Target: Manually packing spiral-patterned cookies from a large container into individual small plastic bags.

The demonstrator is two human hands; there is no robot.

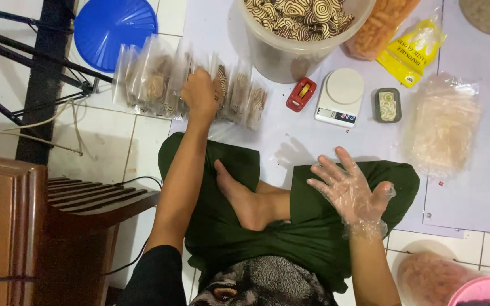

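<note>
Folded knees in dark green trousers (313, 226) fill the bottom of the view, one bare foot (239, 195) tucked across them, the person seated on the floor. Over the right knee hovers the right hand (350, 190), wrapped in a thin clear plastic glove, fingers spread wide, palm open and holding nothing. On the other side the left arm stretches forward, and the bare left hand (199, 93) is curled shut, pinching the top of one packet in a row of clear cookie bags (160, 82) standing side by side at the edge of a white floor mat (279, 141). Each bag shows swirl-patterned cookies inside. Just right of that row lies a small red tape dispenser (301, 94), then a white kitchen scale (339, 96), then a little dark tray (387, 105). Further right sits a clear bag of pale crackers (443, 124). Beyond the scale stands a big translucent bucket (290, 56), full of the same swirl cookies, with a yellow packet (412, 51) beside it and a blue lid (114, 25) far left.
</note>
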